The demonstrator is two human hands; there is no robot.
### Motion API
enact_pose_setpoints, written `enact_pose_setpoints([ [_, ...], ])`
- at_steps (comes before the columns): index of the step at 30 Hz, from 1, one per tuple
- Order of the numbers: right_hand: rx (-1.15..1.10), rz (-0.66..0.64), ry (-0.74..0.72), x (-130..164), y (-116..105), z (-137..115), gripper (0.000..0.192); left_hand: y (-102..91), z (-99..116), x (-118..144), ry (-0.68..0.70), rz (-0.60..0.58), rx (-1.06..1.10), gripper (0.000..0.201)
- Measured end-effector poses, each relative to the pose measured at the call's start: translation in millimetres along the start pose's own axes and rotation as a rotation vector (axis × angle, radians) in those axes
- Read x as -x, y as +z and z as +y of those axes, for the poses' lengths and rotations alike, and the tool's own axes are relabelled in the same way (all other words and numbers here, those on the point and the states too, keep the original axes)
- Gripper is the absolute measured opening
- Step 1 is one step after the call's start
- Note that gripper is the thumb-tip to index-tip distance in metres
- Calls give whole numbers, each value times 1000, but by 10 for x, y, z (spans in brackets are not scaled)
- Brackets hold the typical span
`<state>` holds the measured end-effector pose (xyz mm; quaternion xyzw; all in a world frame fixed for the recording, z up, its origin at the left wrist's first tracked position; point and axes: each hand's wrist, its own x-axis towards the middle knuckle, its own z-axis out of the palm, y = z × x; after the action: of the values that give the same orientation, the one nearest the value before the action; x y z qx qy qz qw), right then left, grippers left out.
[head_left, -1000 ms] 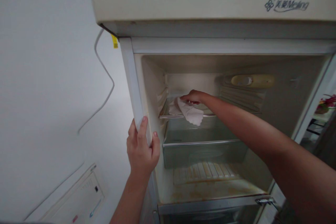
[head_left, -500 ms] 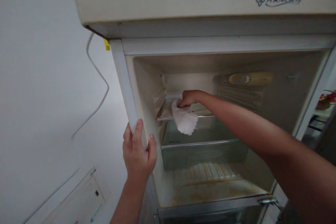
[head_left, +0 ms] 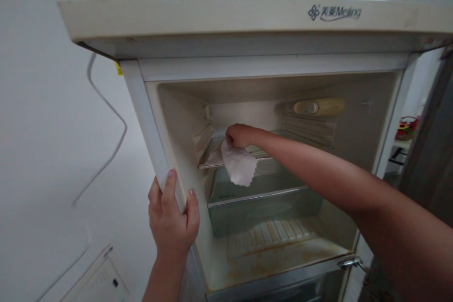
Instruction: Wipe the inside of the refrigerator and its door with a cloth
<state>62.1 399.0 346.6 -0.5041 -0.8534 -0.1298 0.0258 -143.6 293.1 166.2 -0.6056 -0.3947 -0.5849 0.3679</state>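
Observation:
Inside the upper compartment of a refrigerator [head_left: 226,68], my right hand [head_left: 240,136] pinches a white cloth [head_left: 240,167]. The cloth lies partly on the upper glass shelf [head_left: 212,156], and its scalloped end hangs over the shelf's front edge. My right fingertips are partly hidden behind the hand. At the left front edge of the refrigerator, my left hand [head_left: 173,219] grips the frame, fingers around the outer side and thumb toward the opening.
A lower glass shelf [head_left: 262,195] sits above the stained compartment floor [head_left: 283,264]. A yellowed lamp cover [head_left: 318,107] juts from the right inner wall. Left of the refrigerator, a cable [head_left: 118,144] runs along the wall. A metal hinge [head_left: 350,263] is at lower right.
The view has shifted, so the refrigerator sits further left in the picture. My right hand has moved slightly deeper and left over the shelf with the cloth. My left hand stays on the frame.

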Motion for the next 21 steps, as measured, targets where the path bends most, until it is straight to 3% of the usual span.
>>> enact_pose_setpoints([
  [2,-227,-77,42,34,8,28,28,0,-4,1,-5,-4,-2,83],
  [4,-423,-213,116,76,0,51,41,2,-9,6,-6,-8,-6,83],
  [7,-479,-312,199,129,-30,48,50,5,-14,14,-2,-5,-9,84],
  [12,-554,-316,226,180,-58,-18,20,4,-7,11,-6,-4,2,83],
  [21,-666,-319,184,309,-95,47,18,-1,7,-2,-22,-14,2,80],
])
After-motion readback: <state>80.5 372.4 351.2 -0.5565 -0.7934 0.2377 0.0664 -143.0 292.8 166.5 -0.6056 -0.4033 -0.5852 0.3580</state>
